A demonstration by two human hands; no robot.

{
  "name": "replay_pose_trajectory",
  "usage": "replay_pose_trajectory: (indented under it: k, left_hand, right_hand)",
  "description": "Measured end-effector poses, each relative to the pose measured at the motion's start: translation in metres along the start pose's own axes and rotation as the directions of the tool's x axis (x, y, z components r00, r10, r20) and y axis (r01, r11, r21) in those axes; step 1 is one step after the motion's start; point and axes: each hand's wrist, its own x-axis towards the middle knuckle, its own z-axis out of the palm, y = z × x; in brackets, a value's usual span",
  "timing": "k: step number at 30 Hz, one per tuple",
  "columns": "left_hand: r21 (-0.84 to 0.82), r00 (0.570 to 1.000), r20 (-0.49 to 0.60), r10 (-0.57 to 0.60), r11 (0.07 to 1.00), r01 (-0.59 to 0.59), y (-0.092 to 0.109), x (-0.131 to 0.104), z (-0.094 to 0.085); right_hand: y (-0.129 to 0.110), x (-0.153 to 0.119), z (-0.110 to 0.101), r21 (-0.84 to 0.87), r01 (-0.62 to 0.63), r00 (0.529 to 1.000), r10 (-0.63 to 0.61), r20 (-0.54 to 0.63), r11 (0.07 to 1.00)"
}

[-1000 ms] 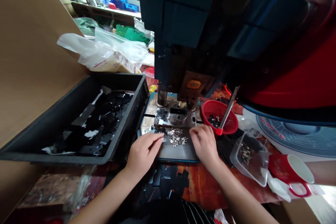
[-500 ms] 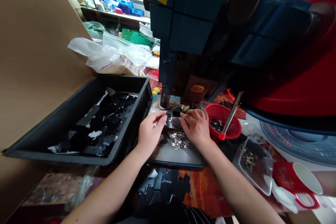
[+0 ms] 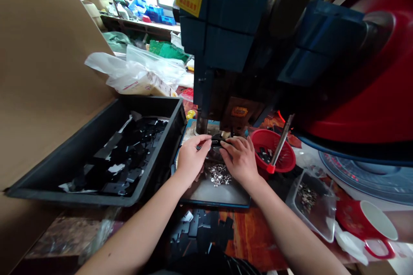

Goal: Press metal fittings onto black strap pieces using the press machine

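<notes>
My left hand (image 3: pixel 192 158) is closed, with thumb and forefinger pinching the left end of a small black plate (image 3: pixel 216 141). The fingertips of my right hand (image 3: pixel 240 159) close on the plate's right end. Both hands are at the lower tooling of a blue bench press (image 3: pixel 222 43), whose ram block hangs just behind them. Between my wrists, a heap of small shiny metal pieces (image 3: pixel 220 175) lies on the press's base plate (image 3: pixel 216 195). My fingers cover part of the black plate.
A black tray (image 3: pixel 155 159) of dark flat pieces stands left. At right are a red basket (image 3: pixel 287 159) with black parts, a metal lever (image 3: pixel 280 144), a clear container (image 3: pixel 327 219) and a red mug (image 3: pixel 351 219). Black plates (image 3: pixel 201 232) lie in front.
My left hand has moved slightly right, so its fingertips now meet the black plate. My right hand has barely moved. The view has shifted a little.
</notes>
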Motion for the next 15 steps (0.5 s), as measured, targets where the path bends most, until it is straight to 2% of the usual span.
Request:
replay_pose_trajectory:
  k: [4,8,15]
  left_hand:
    - [0.094,0.999,0.008,0.052,0.994,-0.052,0.005,0.005,0.003]
    - [0.170,0.995,0.034,0.089,0.981,-0.093,0.011,0.009,0.008]
    - [0.252,0.993,0.027,0.113,0.961,-0.116,0.012,0.013,0.014]
  right_hand:
    - [0.003,-0.003,0.002,0.045,-0.002,1.000,0.002,-0.001,0.999]
    - [0.008,-0.008,0.005,0.119,-0.045,0.997,0.053,-0.059,0.992]
    - [0.010,-0.010,0.005,0.057,-0.009,0.999,0.011,-0.036,0.998]
